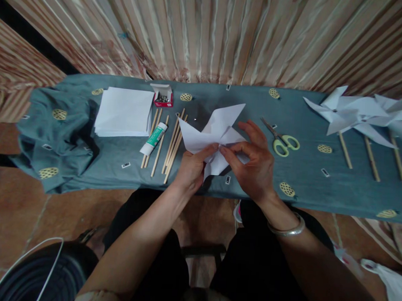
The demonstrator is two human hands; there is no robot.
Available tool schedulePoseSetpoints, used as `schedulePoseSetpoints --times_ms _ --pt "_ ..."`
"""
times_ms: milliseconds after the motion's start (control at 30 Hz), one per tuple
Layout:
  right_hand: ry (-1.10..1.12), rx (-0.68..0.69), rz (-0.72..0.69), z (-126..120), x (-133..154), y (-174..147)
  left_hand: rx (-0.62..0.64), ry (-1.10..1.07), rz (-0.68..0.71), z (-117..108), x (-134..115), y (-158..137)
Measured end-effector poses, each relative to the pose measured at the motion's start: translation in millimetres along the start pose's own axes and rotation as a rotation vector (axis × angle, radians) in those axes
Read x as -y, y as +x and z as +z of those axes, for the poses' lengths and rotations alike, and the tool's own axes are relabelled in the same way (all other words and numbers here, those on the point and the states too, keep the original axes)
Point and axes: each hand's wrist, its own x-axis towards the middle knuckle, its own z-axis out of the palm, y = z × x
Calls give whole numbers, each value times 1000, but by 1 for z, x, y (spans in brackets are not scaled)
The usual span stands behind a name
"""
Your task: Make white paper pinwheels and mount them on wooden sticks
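Note:
A white paper pinwheel (219, 124) with folded blades is held between my two hands above the cloth. My left hand (195, 168) grips it from the lower left, its thumb pressed near the centre. Thumb and index finger of my right hand (254, 164) pinch at that same centre from the right, while its other fingers are raised. Whether a pin is between the fingertips I cannot tell. A small shiny tack (195, 119) lies on the cloth just left of the upper blade. Several wooden sticks (174, 144) lie to the left of my left hand.
Green-handled scissors (282, 141) lie to the right. Finished pinwheels on sticks (358, 116) rest at the far right. Leftward are a stack of white paper (125, 113), a glue stick (153, 139) and an open red box of tacks (163, 97). A striped curtain (207, 38) hangs behind the cloth-covered table (307, 174).

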Motion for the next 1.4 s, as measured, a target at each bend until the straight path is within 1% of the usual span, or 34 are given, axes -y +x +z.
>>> schedulePoseSetpoints --times_ms 400,700,833,1033,1200,1400 --pt "20 -13 37 2 -4 0 -25 -31 -48 2 0 0" --pt "7 1 43 2 -6 2 10 -20 -40 -1 2 1" --pt "39 -15 46 4 -5 2 -11 -21 -50 -1 2 1" --pt "-4 -10 9 3 -6 2 -5 -34 -58 -1 2 0" --pt "-54 38 -55 2 -11 1 -7 -15 -40 -1 3 0" --pt "-23 22 -33 2 -11 1 27 -11 -29 -1 4 -2"
